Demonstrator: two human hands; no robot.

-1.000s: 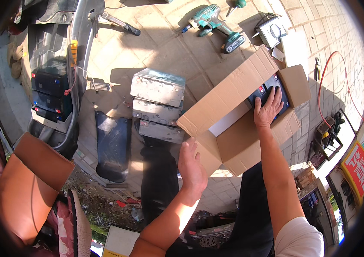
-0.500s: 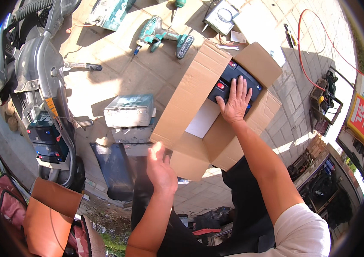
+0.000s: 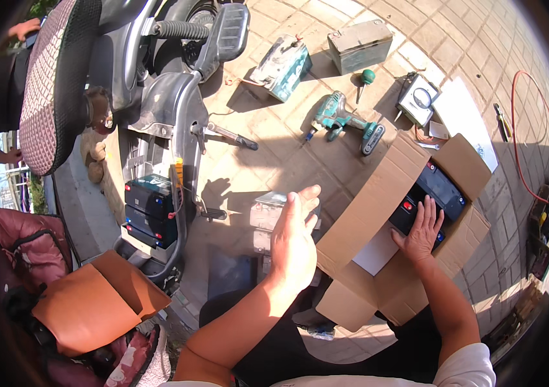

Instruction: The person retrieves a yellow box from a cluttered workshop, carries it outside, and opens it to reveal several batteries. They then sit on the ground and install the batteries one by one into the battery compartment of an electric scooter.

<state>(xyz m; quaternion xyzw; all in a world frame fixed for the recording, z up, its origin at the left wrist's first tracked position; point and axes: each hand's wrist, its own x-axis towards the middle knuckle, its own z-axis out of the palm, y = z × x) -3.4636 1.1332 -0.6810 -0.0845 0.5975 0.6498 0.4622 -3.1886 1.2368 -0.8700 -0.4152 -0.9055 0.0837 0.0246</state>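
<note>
My right hand [image 3: 421, 229] lies with fingers spread on dark batteries [image 3: 443, 188] with red and blue terminals, inside an open cardboard box [image 3: 374, 200]. A pale sheet [image 3: 376, 251] shows in the box beside them. My left hand [image 3: 295, 242] is raised left of the box, fingers stretched out and holding nothing. Behind it, worn grey batteries [image 3: 264, 211] are partly hidden. At the left, an electric scooter [image 3: 187, 106] has several dark batteries [image 3: 148, 200] stacked in its open frame.
Beyond the box lie a teal cordless power tool [image 3: 335, 116], a green-handled screwdriver [image 3: 366, 77], a white dial meter [image 3: 416, 100] and two old batteries [image 3: 282, 68]. Pliers [image 3: 501, 122] and a red cable [image 3: 514, 122] lie right. Lower left is another cardboard box [image 3: 87, 309]; another person's hand [image 3: 24, 29] shows upper left.
The view has turned left, showing more of the scooter. My left hand has lifted away from the box's near-left edge. My right hand stays on the batteries.
</note>
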